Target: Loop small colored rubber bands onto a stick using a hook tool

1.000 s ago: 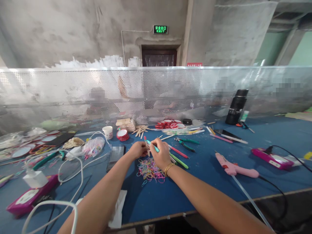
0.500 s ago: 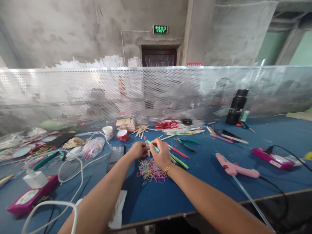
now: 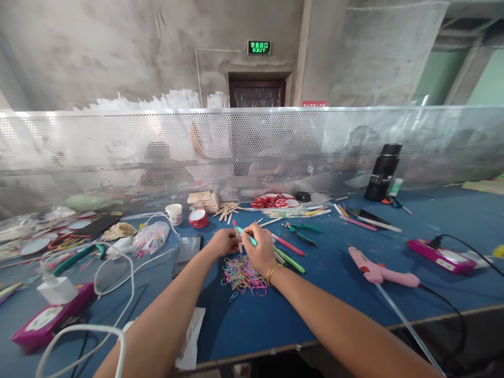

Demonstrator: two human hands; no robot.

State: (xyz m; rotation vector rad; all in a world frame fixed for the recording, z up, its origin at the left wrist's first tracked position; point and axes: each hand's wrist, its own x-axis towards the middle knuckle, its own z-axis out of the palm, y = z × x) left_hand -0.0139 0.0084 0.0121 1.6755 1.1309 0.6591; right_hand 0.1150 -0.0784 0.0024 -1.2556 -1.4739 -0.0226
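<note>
My left hand (image 3: 223, 242) pinches a small wooden craft stick (image 3: 237, 235) with a red end, held upright. In my right hand (image 3: 260, 248) is a turquoise marker (image 3: 252, 240), gripped like a pen, its tip by the stick. What the tip marks is too small to make out. Just below both hands lies a heap of small coloured loops (image 3: 242, 275). A red pen (image 3: 289, 245) and a green pen (image 3: 290, 260) rest beside my right hand. Loose craft sticks (image 3: 226, 211) are spread beyond my left hand.
A pink glue gun (image 3: 378, 270), green-handled pliers (image 3: 301, 231) and a black bottle (image 3: 381, 176) are to the right. On the left are a phone (image 3: 187, 256), a paper cup (image 3: 174, 214) and white cables (image 3: 132, 273). A perforated metal screen (image 3: 220, 157) stands behind the table.
</note>
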